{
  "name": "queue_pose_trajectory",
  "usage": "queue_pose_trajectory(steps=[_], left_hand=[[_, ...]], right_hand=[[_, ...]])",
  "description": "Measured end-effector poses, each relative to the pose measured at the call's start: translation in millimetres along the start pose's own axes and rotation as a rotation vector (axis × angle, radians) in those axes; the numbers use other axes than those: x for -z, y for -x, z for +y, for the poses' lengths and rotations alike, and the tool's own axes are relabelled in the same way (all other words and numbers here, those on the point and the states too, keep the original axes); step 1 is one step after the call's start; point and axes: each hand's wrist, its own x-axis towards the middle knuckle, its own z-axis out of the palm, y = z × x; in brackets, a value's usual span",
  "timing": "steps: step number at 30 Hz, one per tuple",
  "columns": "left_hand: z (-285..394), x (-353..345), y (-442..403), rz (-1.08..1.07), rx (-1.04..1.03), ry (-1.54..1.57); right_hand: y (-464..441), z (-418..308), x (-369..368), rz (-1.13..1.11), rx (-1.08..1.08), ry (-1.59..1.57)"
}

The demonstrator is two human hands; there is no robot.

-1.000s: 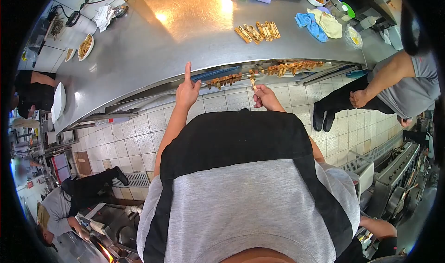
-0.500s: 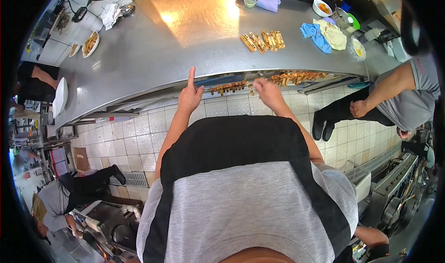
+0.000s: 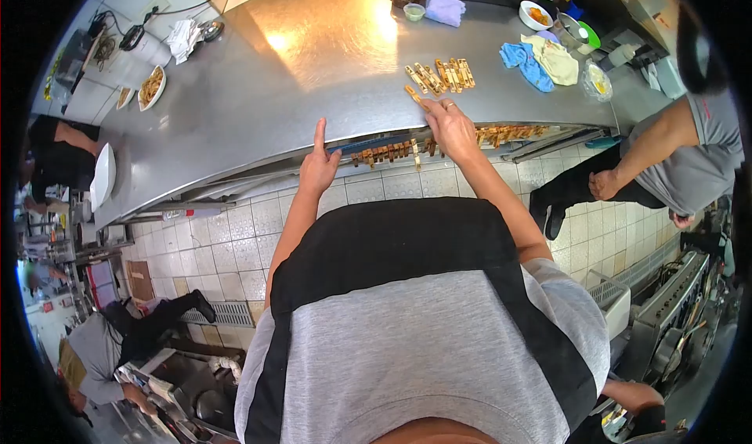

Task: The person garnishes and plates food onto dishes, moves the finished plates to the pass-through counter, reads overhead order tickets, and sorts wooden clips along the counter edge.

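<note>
Between the thumb and fingers of my right hand (image 3: 452, 129) is a wooden clothespin (image 3: 414, 95), held low over or against the steel counter (image 3: 235, 107), just in front of two small groups of clothespins (image 3: 457, 74) lying side by side. Further left, my left hand (image 3: 317, 168) is at the counter's front edge, its index finger stretched out over the top and its thumb apart; it holds nothing visible. Below the edge, between and beyond my hands, hangs a row of darker clothespins (image 3: 384, 155), with one paler pin (image 3: 417, 154) among them. My right hand hides part of this row.
Blue cloth (image 3: 529, 64), a cream cloth (image 3: 554, 59) and a purple cloth (image 3: 445, 9) lie on the counter. A bowl of food (image 3: 151, 88) and a white dish (image 3: 103, 175) stand at left. One co-worker (image 3: 666, 154) stands close at right, another (image 3: 110, 342) at lower left.
My right hand has moved up from the row below the edge onto the counter, now with a clothespin in its fingers. My left hand has stayed nearly still.
</note>
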Motion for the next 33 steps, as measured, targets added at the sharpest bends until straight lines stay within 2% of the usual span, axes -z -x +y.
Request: queue_pose_trajectory(steps=[4,7,8,11,14,16,18,20,23,26,29,33], left_hand=[[-8,-5,-5,-0.008,-0.017,-0.029],[-8,-7,-5,0.004,-0.03,0.024],[-5,-5,-3,-0.008,-0.014,0.041],[3,-5,-1,-0.018,-0.024,0.109],[15,-2,4,-0.022,0.017,0.122],[20,-3,7,-0.016,0.043,0.144],[13,-6,4,-0.011,0.032,0.163],[15,-6,4,-0.009,0.041,0.172],[17,-8,3,-0.005,0.07,0.169],[18,-10,4,0.013,0.068,0.17],[21,-10,4,0.018,0.08,0.129],[24,-10,5,0.016,0.096,0.164]], right_hand=[[-7,2,-2,-0.055,-0.09,0.045],[-10,12,-17,0.085,0.011,0.036],[-11,12,-18,0.079,-0.029,0.047],[8,15,11,0.083,-0.053,-0.131],[37,44,45,0.182,-0.233,-0.361],[61,75,63,0.423,-0.549,-0.592],[91,153,44,0.802,-0.541,-0.851],[117,208,53,0.859,-0.872,-0.951],[131,239,73,0.752,-1.102,-1.138],[123,268,73,0.65,-1.146,-1.145],[116,294,69,0.681,-1.123,-1.182],[108,313,69,0.613,-1.128,-1.173]])
